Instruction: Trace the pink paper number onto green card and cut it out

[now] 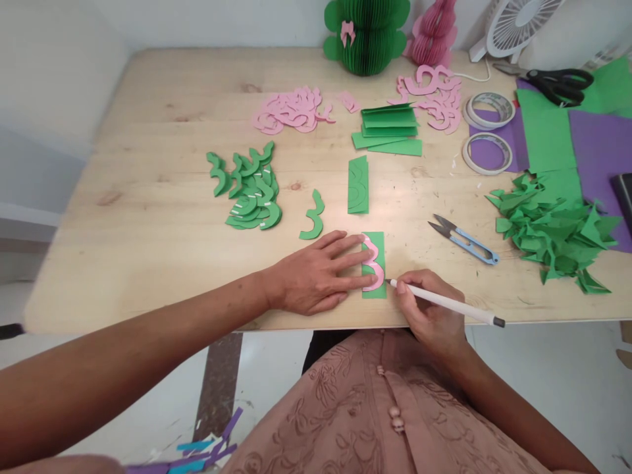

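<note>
Left hand is laid palm-down, fingers spread, on a pink scalloped paper template and the plain green rectangle beneath it; right hand, held apart from it, is closed around a slim white pen. The rectangle is placed near the front edge of the pale wood-grained table, its long axis running away from the body. The template is aligned likewise, larger curve nearest, bulges facing right. The pen is slanted, its dark tip pointed left at the rectangle's right edge; contact cannot be confirmed. Beyond, a second green piece is marked with curved outlines.
</note>
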A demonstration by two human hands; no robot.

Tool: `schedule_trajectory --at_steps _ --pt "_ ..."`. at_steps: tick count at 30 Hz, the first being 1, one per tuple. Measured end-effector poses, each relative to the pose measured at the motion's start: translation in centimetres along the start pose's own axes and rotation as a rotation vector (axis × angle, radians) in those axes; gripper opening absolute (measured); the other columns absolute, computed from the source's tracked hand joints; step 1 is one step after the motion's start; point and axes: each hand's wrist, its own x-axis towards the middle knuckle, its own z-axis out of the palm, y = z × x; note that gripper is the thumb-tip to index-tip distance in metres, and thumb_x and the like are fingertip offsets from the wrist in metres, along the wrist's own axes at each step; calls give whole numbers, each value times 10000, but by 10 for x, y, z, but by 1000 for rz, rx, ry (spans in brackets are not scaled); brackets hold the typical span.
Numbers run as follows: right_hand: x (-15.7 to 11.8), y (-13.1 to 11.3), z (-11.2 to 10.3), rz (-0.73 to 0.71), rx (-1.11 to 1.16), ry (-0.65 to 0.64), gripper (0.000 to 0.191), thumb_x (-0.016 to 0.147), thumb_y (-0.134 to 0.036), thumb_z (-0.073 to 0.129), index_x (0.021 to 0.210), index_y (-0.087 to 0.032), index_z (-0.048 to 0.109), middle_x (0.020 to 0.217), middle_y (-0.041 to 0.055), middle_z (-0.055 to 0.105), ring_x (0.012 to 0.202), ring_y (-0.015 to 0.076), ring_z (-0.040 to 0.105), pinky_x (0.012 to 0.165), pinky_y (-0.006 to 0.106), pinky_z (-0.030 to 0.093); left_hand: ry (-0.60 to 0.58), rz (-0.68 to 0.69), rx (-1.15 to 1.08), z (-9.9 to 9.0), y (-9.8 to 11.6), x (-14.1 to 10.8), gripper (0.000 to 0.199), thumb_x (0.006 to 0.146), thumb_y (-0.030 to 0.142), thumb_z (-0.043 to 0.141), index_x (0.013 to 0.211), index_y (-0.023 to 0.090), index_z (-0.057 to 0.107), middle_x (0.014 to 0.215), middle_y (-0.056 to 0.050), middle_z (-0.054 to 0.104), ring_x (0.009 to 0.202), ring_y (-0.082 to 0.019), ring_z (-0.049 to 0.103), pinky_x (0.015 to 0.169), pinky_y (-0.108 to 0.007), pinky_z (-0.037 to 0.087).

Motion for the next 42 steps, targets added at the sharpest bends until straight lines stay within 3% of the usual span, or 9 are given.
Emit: schedule_trajectory --at_steps 42 --pt "-1 1 -1 29 -1 0 100 808 -217 550 717 -212 591 620 -7 653 523 141 569 489 261 434 -2 6 8 0 0 0 470 859 271 461 1328 256 441 1412 -115 426 1334 -339 300 1056 -558 263"
